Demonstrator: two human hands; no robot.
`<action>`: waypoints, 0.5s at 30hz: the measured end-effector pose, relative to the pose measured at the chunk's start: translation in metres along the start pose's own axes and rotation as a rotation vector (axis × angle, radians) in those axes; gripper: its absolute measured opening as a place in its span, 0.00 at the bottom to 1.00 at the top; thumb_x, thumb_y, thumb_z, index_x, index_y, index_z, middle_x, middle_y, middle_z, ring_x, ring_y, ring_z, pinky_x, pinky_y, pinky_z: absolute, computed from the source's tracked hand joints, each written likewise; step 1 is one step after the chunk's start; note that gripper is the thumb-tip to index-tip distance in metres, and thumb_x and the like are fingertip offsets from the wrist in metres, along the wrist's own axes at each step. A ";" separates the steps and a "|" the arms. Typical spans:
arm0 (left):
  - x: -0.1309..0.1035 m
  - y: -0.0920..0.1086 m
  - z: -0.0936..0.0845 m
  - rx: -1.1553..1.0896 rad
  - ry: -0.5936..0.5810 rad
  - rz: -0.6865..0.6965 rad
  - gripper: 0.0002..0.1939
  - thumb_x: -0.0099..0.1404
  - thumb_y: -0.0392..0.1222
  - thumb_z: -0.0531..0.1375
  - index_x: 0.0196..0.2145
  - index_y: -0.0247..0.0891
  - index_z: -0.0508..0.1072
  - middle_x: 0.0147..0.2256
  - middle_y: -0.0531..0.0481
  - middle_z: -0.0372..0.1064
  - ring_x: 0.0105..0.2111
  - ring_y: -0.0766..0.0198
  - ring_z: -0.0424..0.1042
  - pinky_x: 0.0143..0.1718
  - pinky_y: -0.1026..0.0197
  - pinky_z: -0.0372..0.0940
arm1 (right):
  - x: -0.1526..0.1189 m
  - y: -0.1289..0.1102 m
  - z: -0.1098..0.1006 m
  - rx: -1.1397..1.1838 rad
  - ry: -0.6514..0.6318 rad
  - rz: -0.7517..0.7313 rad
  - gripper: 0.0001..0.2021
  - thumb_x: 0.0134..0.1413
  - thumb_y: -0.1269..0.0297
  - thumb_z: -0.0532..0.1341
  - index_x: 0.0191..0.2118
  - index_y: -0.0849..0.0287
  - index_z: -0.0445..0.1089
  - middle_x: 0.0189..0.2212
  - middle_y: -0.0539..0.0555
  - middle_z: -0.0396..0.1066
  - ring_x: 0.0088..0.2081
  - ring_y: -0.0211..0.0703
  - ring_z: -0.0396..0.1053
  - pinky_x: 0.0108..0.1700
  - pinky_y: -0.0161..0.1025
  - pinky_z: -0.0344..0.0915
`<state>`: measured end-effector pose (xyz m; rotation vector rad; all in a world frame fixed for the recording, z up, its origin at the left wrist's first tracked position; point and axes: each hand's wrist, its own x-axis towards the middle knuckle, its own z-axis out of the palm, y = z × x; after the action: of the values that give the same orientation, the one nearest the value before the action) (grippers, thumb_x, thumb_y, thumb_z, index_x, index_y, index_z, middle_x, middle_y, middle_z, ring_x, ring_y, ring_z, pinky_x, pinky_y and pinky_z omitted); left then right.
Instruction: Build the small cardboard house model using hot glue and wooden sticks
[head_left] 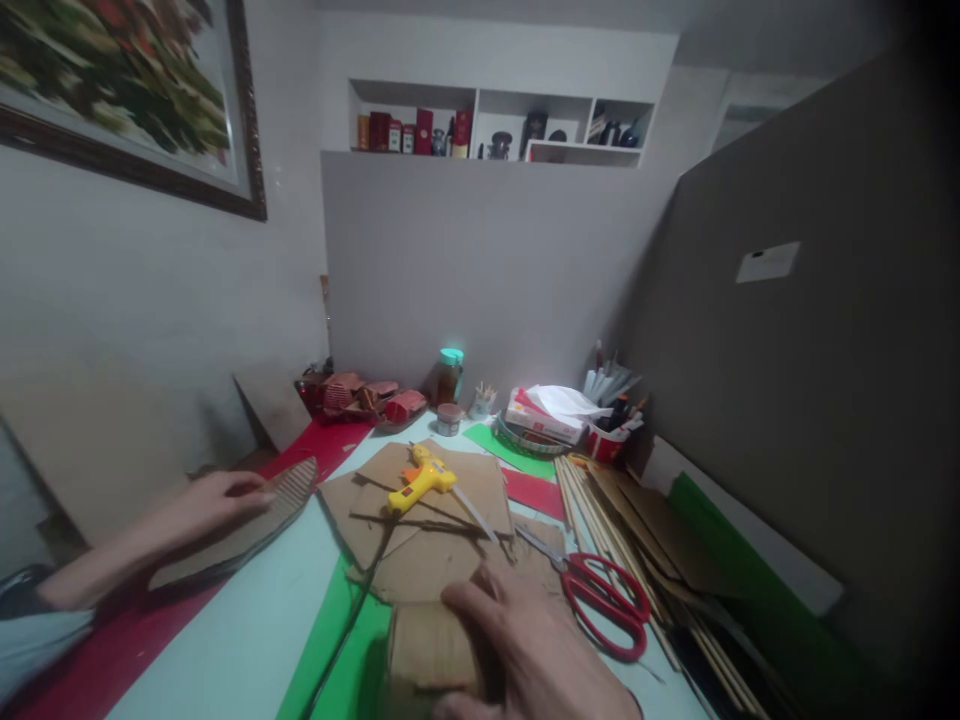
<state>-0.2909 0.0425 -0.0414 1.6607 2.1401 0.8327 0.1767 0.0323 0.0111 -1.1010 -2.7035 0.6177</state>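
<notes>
**Right hand clasps a cardboard block, left hand at the ridged strip**

I'm watching from afar through the head camera, and here at the bottom centre of the frame the right hand (532,640) has its fingers closed around a block-shaped brown cardboard piece (431,650), thumb at its upper edge, another fingertip down by its lower part. Over to the lower left, the left hand (229,497) lies along a long, pointed, ridged brown cardboard piece (292,498), fingers bent over it (blurred on my end, so I cannot tell whether they pinch it or merely rest there).

Now to mid-frame: a bright yellow plastic glue gun with an orange trigger (427,482) lies on a broad, flat brown cardboard sheet (480,480), nozzle towards the upper left, a pale, thin glue stick (474,513) jutting from its back, a thin dark cable (361,595) trailing to the bottom edge across a bright green sheet (364,645). Just right of the right hand I see metal scissors with red looped handles (568,568), blades pointing upper left. Beyond them, right of centre, runs a bundle of thin pale wooden sticks (576,500).
</notes>
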 end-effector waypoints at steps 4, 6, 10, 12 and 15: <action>0.009 -0.008 0.000 0.070 -0.093 -0.077 0.10 0.71 0.46 0.67 0.38 0.36 0.78 0.39 0.50 0.79 0.42 0.53 0.79 0.50 0.45 0.75 | 0.006 0.016 0.023 -0.132 0.017 -0.118 0.12 0.64 0.59 0.67 0.52 0.48 0.74 0.48 0.57 0.75 0.47 0.59 0.76 0.46 0.49 0.70; 0.010 -0.009 0.002 0.066 -0.098 -0.103 0.11 0.72 0.47 0.67 0.36 0.36 0.77 0.37 0.51 0.77 0.40 0.54 0.79 0.46 0.48 0.76 | 0.010 0.025 0.034 -0.170 0.038 -0.176 0.13 0.67 0.62 0.65 0.55 0.48 0.72 0.51 0.57 0.76 0.50 0.59 0.76 0.49 0.50 0.70; 0.008 -0.013 0.007 0.013 -0.107 -0.156 0.13 0.73 0.48 0.65 0.36 0.36 0.75 0.31 0.54 0.73 0.29 0.61 0.74 0.33 0.57 0.74 | 0.016 0.038 0.051 -0.190 0.049 -0.261 0.24 0.68 0.54 0.65 0.66 0.46 0.65 0.57 0.57 0.77 0.54 0.62 0.76 0.52 0.52 0.72; 0.007 -0.015 0.009 -0.022 -0.104 -0.161 0.13 0.73 0.47 0.66 0.35 0.36 0.74 0.30 0.55 0.71 0.27 0.63 0.72 0.30 0.59 0.72 | 0.018 0.041 0.058 -0.192 0.043 -0.270 0.26 0.69 0.55 0.63 0.69 0.48 0.63 0.57 0.60 0.78 0.54 0.64 0.77 0.52 0.54 0.73; 0.002 -0.019 0.010 -0.091 -0.070 -0.159 0.14 0.73 0.46 0.66 0.32 0.36 0.73 0.27 0.57 0.68 0.25 0.65 0.70 0.28 0.61 0.70 | 0.015 0.041 0.060 -0.157 0.028 -0.251 0.30 0.65 0.59 0.65 0.70 0.49 0.63 0.57 0.63 0.79 0.54 0.68 0.78 0.53 0.56 0.75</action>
<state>-0.3004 0.0439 -0.0607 1.4334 2.1204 0.7997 0.1744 0.0507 -0.0612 -0.7736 -2.8421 0.3524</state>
